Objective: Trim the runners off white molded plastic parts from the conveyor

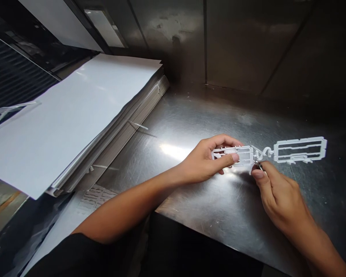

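Above the steel surface (190, 115), the left hand (203, 159) gripped a white plastic sprue (300, 151) with its fingers — the right hand (279, 196) clenched a small metal tool (258, 165).

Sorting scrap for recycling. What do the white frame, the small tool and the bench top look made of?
The white frame looks like matte moulded plastic, with thin, crisp ribs. The small tool looks metal from its grey glint, though it is too small to be sure. The bench top looks like stainless steel, scratched, with a bright, mirror-like glare.
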Demonstrator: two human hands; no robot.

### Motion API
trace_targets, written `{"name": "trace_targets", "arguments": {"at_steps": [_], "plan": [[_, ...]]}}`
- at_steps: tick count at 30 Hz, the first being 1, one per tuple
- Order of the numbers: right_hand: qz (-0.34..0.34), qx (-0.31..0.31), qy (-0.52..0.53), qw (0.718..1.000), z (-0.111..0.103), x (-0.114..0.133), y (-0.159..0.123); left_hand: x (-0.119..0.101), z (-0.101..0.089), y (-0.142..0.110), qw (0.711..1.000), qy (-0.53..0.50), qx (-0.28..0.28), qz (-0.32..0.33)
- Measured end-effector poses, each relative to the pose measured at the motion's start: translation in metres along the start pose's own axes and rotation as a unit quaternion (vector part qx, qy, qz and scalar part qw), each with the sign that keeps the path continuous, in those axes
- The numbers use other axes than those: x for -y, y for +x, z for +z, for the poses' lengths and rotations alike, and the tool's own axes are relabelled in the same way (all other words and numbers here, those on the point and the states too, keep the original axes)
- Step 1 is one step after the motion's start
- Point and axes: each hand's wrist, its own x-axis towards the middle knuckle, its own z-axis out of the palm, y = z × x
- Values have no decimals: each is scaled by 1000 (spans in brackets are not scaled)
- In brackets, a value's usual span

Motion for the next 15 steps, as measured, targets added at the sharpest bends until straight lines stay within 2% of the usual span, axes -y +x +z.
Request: {"name": "trace_targets", "arguments": {"at_steps": [4,6,8,11,15], "plan": [[-32,23,-61,997,12,0,-7,-9,-5,-1,988,140,-37,60],[-53,48,-93,993,22,2,-13,-13,-7,-3,974,210,-21,78],[-75,58,-114,989,32,7,-19,-14,-8,-3,964,253,21,79],[-101,51,-123,986,43,15,-26,-10,-7,0,958,265,76,74],[-94,48,-141,984,46,16,-30,1,-8,7,970,210,98,67]]}}
